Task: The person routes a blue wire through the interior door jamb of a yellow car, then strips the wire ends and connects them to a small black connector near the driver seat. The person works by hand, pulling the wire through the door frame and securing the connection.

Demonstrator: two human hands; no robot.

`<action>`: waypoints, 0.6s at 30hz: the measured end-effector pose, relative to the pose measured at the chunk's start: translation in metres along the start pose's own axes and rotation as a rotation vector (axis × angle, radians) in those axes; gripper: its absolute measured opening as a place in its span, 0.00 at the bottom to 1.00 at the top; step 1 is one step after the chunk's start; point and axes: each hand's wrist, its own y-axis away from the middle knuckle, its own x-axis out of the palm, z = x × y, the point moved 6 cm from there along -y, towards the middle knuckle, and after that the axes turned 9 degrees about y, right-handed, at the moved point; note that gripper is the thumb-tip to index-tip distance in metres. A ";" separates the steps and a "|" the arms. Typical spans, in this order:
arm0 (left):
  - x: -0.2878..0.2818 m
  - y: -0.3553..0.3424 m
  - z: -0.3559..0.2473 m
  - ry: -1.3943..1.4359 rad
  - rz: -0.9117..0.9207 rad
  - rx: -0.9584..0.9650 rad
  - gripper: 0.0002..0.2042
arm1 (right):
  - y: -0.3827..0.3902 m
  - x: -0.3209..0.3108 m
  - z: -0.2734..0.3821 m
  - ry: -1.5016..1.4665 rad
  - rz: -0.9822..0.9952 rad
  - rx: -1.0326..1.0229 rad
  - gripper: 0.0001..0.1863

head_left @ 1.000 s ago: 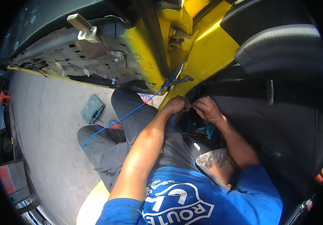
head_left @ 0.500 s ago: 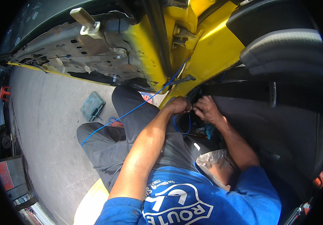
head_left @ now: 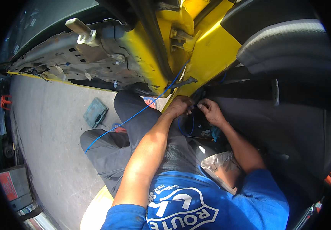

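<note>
Fingers (head_left: 201,106) of the right hand (head_left: 213,112) pinch a thin strand (head_left: 195,106) just below the yellow pillar (head_left: 215,51); the left hand (head_left: 180,105) curls around it.
This two-handed grip probably serves to hold it straight. Blue wire (head_left: 144,110) drapes from the pillar across the legs (head_left: 131,102), likely for slack. Left of the pillar, a green case (head_left: 95,112) rests on the floor (head_left: 54,126), contents hidden.

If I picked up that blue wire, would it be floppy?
Probably bendy: the blue wire seems to loop below the left hand. It looks light, being so thin. Its smooth bends suggest it might spring back a little.
</note>
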 end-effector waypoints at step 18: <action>0.013 0.004 -0.019 -0.280 0.019 0.276 0.09 | 0.001 -0.011 0.026 0.310 -0.139 -0.356 0.10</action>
